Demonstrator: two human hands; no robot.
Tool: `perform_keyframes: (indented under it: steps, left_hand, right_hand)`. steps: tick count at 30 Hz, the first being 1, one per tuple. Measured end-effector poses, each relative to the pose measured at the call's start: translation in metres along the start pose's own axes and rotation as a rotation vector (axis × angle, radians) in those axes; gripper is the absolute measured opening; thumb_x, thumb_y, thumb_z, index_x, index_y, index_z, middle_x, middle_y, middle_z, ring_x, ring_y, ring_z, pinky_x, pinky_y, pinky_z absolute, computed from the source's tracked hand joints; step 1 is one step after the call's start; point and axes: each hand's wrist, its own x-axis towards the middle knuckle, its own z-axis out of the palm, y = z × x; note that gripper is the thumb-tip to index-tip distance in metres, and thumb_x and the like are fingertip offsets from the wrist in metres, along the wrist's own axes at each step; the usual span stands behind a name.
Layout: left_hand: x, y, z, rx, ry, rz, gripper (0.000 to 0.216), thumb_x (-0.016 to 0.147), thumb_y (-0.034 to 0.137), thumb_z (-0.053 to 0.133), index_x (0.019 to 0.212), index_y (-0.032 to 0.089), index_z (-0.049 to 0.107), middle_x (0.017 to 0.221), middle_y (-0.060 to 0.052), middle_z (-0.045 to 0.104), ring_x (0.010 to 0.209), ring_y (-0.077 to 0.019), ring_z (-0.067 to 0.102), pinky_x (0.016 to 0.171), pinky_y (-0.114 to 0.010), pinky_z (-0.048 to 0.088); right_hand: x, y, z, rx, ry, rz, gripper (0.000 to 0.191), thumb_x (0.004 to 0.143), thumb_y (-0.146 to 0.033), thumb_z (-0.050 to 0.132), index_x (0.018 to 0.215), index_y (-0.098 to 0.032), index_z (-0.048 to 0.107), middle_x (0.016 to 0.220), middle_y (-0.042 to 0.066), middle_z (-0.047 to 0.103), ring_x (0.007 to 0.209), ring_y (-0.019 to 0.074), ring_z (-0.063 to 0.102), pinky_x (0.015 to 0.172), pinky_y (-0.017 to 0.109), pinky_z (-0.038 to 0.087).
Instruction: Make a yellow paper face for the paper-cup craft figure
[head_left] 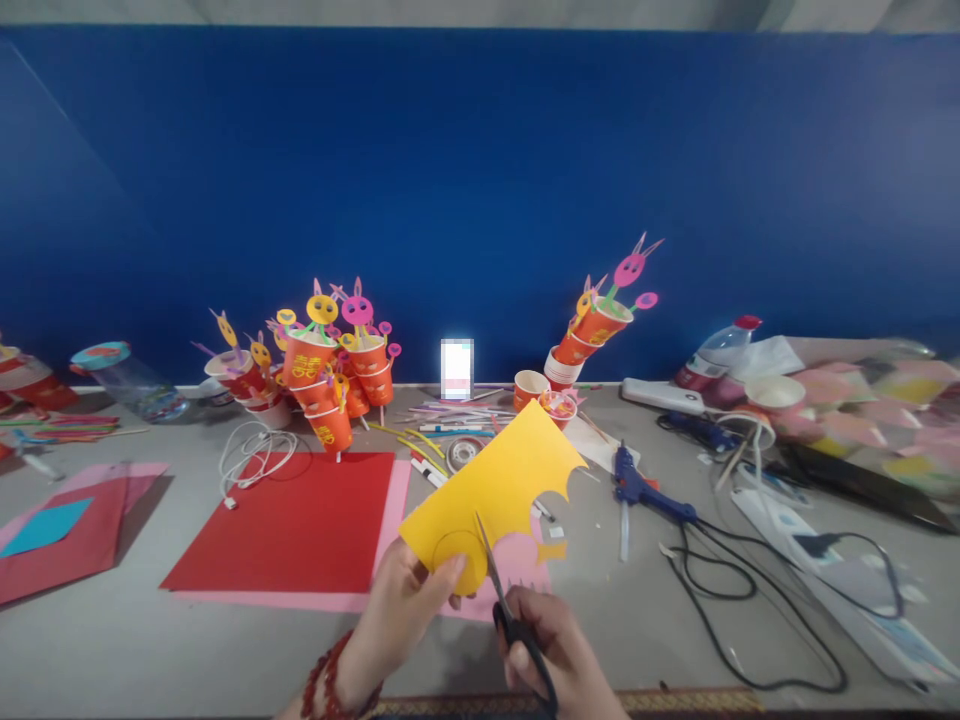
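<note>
My left hand (416, 597) pinches a sheet of yellow paper (496, 475) at its lower left corner. A circle is drawn there near my thumb, and the sheet's right edge has scalloped cut-outs. In my right hand (559, 640) are black-handled scissors (504, 598), fingers wrapped round the handles. Their blades meet the paper just right of the drawn circle. A yellow scrap (553, 551) lies right of the sheet. Beneath it all, pink paper (517, 562) shows on the table.
Red paper (300, 520) lies at left with a white cable (255, 460). Stacked red paper cups (309, 360) with paper faces stand behind. At right are a blue glue gun (645, 490), black cord, a power strip (847, 590) and a bottle (720, 350). A lit phone (457, 370) stands against the blue wall.
</note>
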Motion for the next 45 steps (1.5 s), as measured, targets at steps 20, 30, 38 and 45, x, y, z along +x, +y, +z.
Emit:
perform_keyframes:
  steps: [20,30,38,45]
  left_hand:
    - [0.0029,-0.0032,-0.0006,-0.031,-0.008,-0.016,0.025,0.085,0.04,0.065,0.082,0.014,0.066,0.07,-0.004,0.068,0.059,-0.0145,0.061,0.051,-0.019,0.049]
    - [0.0037,-0.0046,-0.0054,-0.077,-0.056,-0.041,0.029,0.085,0.044,0.067,0.083,0.015,0.067,0.069,-0.003,0.068,0.058,-0.0141,0.061,0.052,-0.02,0.049]
    - [0.0037,-0.0014,-0.0076,-0.125,-0.101,-0.036,0.038,0.083,0.053,0.07,0.085,0.015,0.067,0.068,-0.002,0.065,0.057,-0.0129,0.058,0.051,-0.02,0.047]
    - [0.0027,0.0031,-0.0077,-0.141,-0.132,-0.044,0.041,0.081,0.055,0.071,0.082,0.015,0.065,0.065,-0.001,0.062,0.055,-0.012,0.055,0.05,-0.02,0.047]
  right_hand:
    - [0.004,0.0016,-0.0013,-0.111,0.034,-0.052,0.065,0.076,-0.085,0.051,0.062,-0.022,0.043,0.052,-0.002,0.049,0.048,0.012,0.044,0.049,0.023,0.033]
    - [0.0013,-0.001,-0.0039,-0.14,0.028,-0.034,0.063,0.078,-0.083,0.05,0.062,-0.022,0.042,0.051,-0.004,0.045,0.046,0.0114,0.042,0.048,0.024,0.032]
    - [0.0006,0.002,-0.0044,-0.116,0.008,-0.03,0.063,0.077,-0.084,0.049,0.063,-0.023,0.041,0.051,-0.004,0.045,0.044,0.0108,0.041,0.046,0.023,0.03]
    - [-0.0011,-0.0015,-0.0037,-0.127,0.021,-0.05,0.061,0.079,-0.08,0.051,0.063,-0.022,0.039,0.051,-0.005,0.043,0.046,0.0097,0.038,0.048,0.022,0.031]
